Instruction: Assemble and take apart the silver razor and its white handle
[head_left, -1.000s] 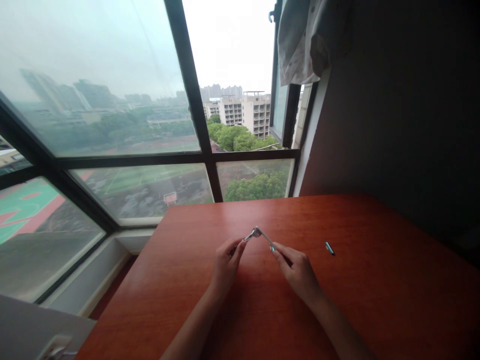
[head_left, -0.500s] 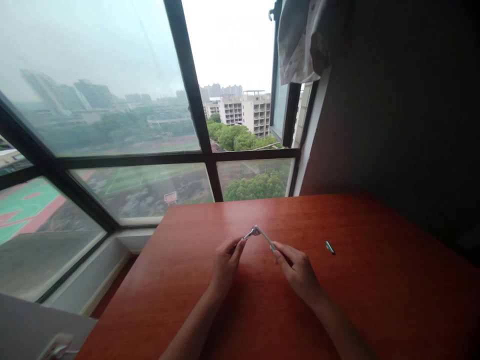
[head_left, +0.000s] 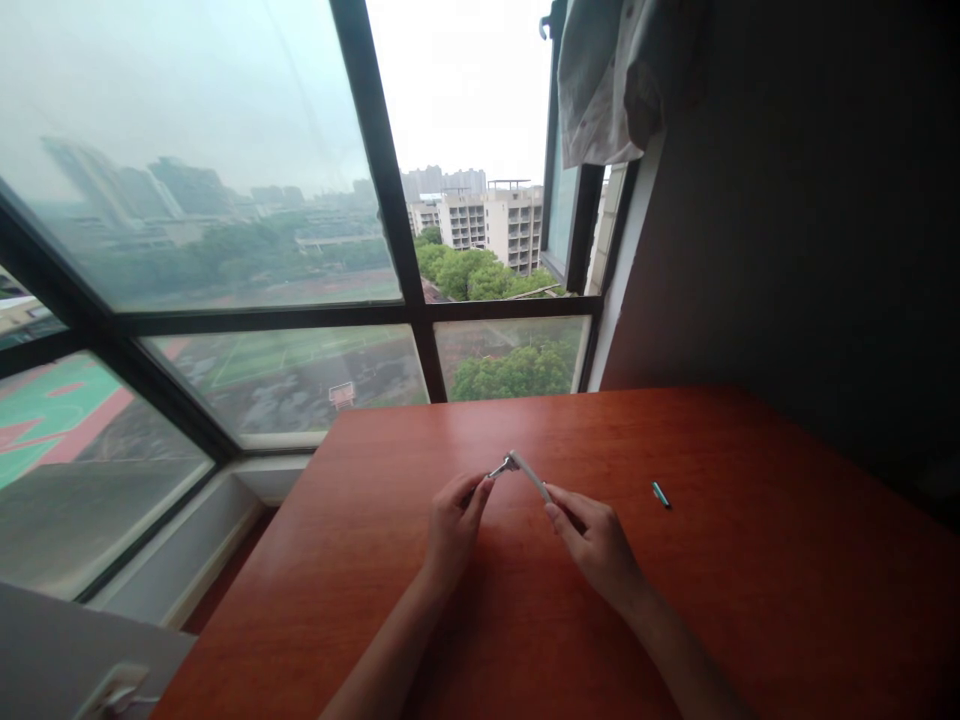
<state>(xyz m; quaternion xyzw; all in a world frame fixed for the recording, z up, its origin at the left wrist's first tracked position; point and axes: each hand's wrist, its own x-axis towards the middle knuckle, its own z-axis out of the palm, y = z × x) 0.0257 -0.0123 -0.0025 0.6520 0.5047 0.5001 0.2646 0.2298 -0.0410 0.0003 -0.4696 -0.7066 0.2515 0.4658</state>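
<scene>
My left hand (head_left: 454, 520) is closed, thumb and fingers pinching a small shiny metal tool (head_left: 502, 466) whose exact kind I cannot make out. My right hand (head_left: 598, 540) pinches the lower end of a thin pale strip (head_left: 531, 474), which curves up and left. At its far end the strip meets the head of the metal tool, above the table. To the right, apart from both hands, a short teal and dark piece (head_left: 660, 495), shaped like a pen cap, lies on the tabletop.
The reddish-brown table (head_left: 360, 500) reaches to the windows. A dark window frame (head_left: 420, 312) stands behind it, with one pane open on the right. Light cloth (head_left: 604, 100) hangs above. A dark wall (head_left: 750, 230) borders the right side; a wall socket (head_left: 116, 690) sits low left.
The pale strip looked straight earlier and now bows in a curve. Both hands stay in nearly the same place.
</scene>
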